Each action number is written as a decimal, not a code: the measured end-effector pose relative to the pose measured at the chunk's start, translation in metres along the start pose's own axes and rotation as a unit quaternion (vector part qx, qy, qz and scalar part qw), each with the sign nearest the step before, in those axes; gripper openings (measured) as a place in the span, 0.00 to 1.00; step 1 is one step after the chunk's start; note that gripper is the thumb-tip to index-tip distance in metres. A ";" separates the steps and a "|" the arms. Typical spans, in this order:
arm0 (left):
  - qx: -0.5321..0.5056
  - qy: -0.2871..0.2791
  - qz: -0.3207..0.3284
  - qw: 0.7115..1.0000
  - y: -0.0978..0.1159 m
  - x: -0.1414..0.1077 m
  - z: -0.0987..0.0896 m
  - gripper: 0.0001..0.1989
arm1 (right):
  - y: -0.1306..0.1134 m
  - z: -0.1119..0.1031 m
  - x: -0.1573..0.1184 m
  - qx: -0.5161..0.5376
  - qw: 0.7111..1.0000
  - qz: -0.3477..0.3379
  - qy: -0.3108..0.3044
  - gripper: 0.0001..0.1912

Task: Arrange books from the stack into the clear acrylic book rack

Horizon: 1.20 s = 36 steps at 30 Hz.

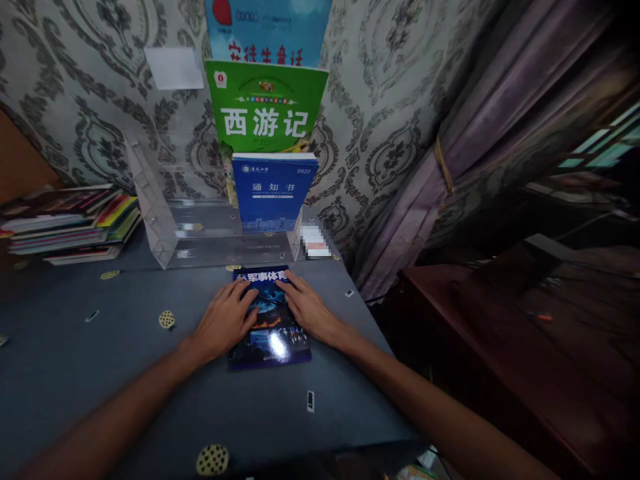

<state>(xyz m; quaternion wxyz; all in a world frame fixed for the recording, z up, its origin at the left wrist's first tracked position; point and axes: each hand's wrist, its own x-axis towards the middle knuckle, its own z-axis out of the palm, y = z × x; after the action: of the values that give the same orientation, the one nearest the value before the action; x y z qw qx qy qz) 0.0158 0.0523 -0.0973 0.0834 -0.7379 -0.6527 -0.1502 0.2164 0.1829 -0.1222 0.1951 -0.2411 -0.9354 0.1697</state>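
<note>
A dark blue magazine (273,347) with white lettering along its top lies flat on the grey-blue tabletop. My left hand (225,317) rests on its left side, fingers stretched over the cover. On the upper right part of the cover lies my right hand (307,307), its fingers extended too. Just behind stands a clear stepped rack (205,247). It holds a blue booklet (277,193) in front, a green book (267,100) behind that, and a light blue book (273,27) at the back, all on the rack's right side.
A stack of books and magazines (70,223) sits at the table's left rear. A small white stack, partly blurred (315,233), is right of the rack. Patterned wallpaper and a purple curtain (415,193) rise behind. A dark red table (490,347) stands across a gap on the right.
</note>
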 end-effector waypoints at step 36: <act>-0.011 0.029 0.010 0.999 -0.006 -0.001 0.007 0.15 | -0.114 0.013 -0.032 -0.146 0.972 -0.183 -0.008 0.08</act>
<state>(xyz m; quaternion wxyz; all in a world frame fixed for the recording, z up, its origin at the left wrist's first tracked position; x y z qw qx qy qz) 0.0107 0.0541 -0.1047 0.0956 -0.7403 -0.6414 -0.1774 0.1931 0.0693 -0.0955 0.1779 -0.0906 -0.9799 -0.0057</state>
